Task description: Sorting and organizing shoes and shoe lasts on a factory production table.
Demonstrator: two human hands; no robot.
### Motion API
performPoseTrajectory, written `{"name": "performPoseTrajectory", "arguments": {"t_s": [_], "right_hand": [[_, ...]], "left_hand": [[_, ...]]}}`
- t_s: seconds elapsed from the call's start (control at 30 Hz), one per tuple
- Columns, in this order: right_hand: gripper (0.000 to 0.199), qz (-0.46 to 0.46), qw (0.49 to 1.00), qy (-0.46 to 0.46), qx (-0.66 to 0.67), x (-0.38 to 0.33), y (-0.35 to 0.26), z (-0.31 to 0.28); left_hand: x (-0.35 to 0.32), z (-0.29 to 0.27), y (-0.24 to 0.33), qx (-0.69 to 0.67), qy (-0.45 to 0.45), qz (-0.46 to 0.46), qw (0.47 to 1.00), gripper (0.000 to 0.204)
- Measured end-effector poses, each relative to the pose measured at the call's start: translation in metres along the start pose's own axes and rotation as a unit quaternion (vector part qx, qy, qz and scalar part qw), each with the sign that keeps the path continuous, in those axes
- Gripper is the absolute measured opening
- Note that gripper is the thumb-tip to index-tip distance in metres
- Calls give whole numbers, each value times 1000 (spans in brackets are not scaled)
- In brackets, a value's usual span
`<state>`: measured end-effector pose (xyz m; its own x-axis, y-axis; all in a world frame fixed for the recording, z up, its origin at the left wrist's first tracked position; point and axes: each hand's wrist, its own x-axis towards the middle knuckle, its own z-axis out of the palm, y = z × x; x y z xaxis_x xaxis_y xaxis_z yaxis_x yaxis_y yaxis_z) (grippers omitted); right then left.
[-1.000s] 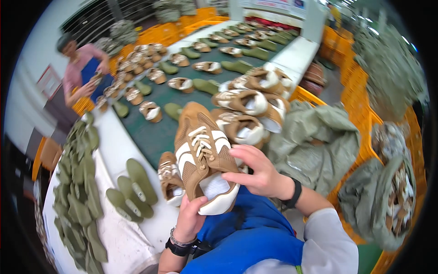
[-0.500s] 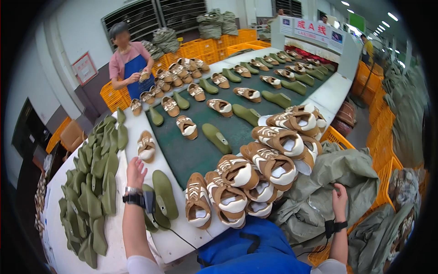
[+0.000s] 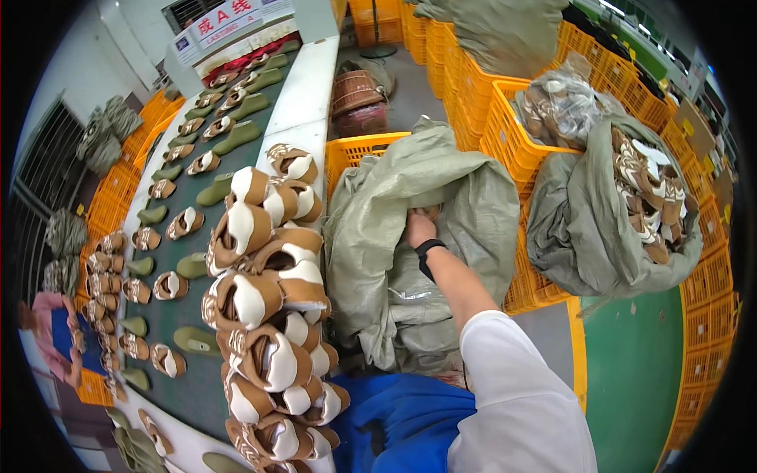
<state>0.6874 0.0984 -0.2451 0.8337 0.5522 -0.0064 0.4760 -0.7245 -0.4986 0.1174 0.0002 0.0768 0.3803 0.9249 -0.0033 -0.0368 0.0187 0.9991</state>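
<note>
My right hand (image 3: 420, 229) reaches down inside a grey-green woven sack (image 3: 363, 260). Its fingers look curled, and a small tan patch shows at the fingertips, too little of it to name. The sack's mouth gapes around my wrist, and its folds hide the depth. My left hand is out of view. Just left of the sack, brown and white sneakers (image 3: 268, 359) are heaped along the edge of the worktable, heels mostly toward me.
On the green conveyor belt (image 3: 201, 315), more sneakers and green shoe lasts (image 3: 236, 138) lie in rows. A co-worker (image 3: 59, 339) stands across it. Orange crates (image 3: 505, 118) are stacked ahead. Another sack (image 3: 568, 229) with sneakers sits at the right.
My view has swung right, toward the sack. My right hand has gone from above the sack into its mouth. My left hand, earlier over the table by the lasts, has left the view.
</note>
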Motion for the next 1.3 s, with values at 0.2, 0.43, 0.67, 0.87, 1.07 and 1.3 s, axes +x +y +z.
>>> {"name": "performPoseTrajectory", "arguments": {"t_s": [0.2, 0.43, 0.67, 0.87, 1.07, 1.3], "right_hand": [[47, -55, 976, -40, 205, 49, -45, 32], [49, -147, 931, -115, -314, 14, -45, 56], [46, -212, 857, -114, -455, -14, -60, 16], [21, -239, 921, -24, -306, -39, -42, -73], [18, -121, 909, 165, 364, -125, 12, -212], [50, -131, 528, -56, 837, -205, -40, -272]], "left_hand": [[17, 8, -14, -16, -6, -29, 999, 37], [28, 20, -13, 26, -49, -94, 994, 35], [19, 11, -16, 34, -51, -85, 994, 33], [-1, 5, -19, 26, 7, -65, 997, 35], [-3, 13, -19, 44, -57, -66, 995, 31], [2, 24, -13, 95, -126, -40, 987, 36]]}}
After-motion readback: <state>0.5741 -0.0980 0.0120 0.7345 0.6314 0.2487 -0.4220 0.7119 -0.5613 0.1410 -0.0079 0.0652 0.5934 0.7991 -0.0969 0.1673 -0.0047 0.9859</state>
